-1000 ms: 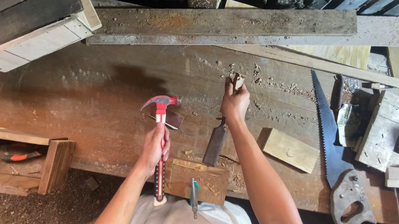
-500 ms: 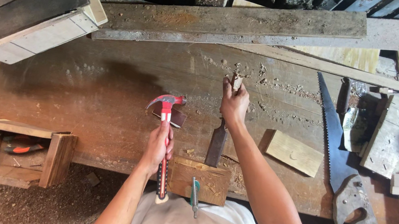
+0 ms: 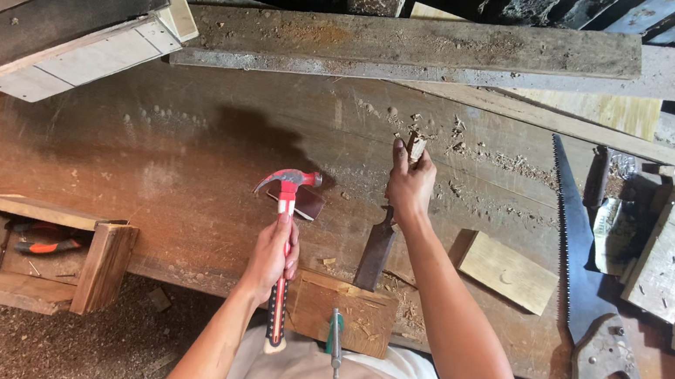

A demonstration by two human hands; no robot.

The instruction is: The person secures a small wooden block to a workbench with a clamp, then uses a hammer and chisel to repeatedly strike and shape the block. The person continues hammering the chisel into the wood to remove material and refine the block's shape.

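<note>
My left hand (image 3: 270, 255) grips the handle of a red claw hammer (image 3: 290, 200), its head held above the wooden workbench (image 3: 182, 168). My right hand (image 3: 409, 182) reaches out over the bench and pinches a small piece of wood (image 3: 416, 146) between its fingertips. Below that wrist a wide chisel (image 3: 374, 252) leans with its blade down toward a wooden block (image 3: 343, 309) at the bench's near edge. A green-handled tool (image 3: 334, 339) rests against that block. A small dark wood chip (image 3: 306, 203) lies under the hammer head.
A hand saw (image 3: 583, 286) lies at the right, beside a pale wood offcut (image 3: 509, 273) and stacked scraps (image 3: 672, 250). Long boards (image 3: 410, 46) cross the back. A slatted wooden piece (image 3: 55, 9) sits at the back left. An open wooden box (image 3: 38, 253) stands on the floor.
My right hand has lifted the small wood piece slightly farther from me. The hammer stays raised in my left hand, nearly in the same place.
</note>
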